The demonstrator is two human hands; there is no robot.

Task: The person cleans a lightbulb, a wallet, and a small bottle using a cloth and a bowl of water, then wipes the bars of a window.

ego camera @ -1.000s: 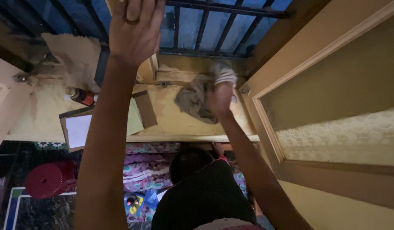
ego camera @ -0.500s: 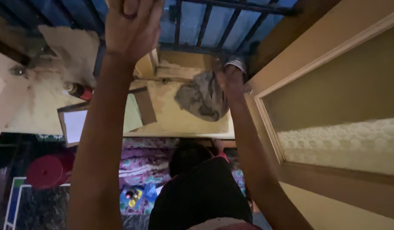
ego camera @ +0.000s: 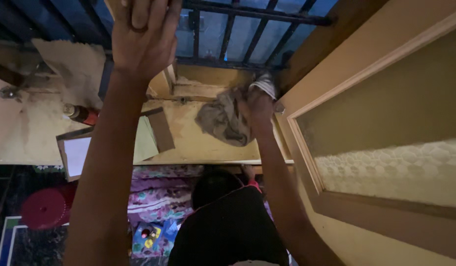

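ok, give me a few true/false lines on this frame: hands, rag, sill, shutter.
1. The right hand grips a grey rag on the sill. True.
2. The left hand holds the rag. False: it is raised to the window frame near the bars, and its fingertips run out of view.
3. A red-and-dark can lies on the sill's left part. True.
4. The window shutter stands to the left of the rag. False: it stands to the right, swung open, with patterned glass.
5. A red stool sits on the floor below. True.
6. The rag hangs from the bars. False: it rests on the sill under the right hand.
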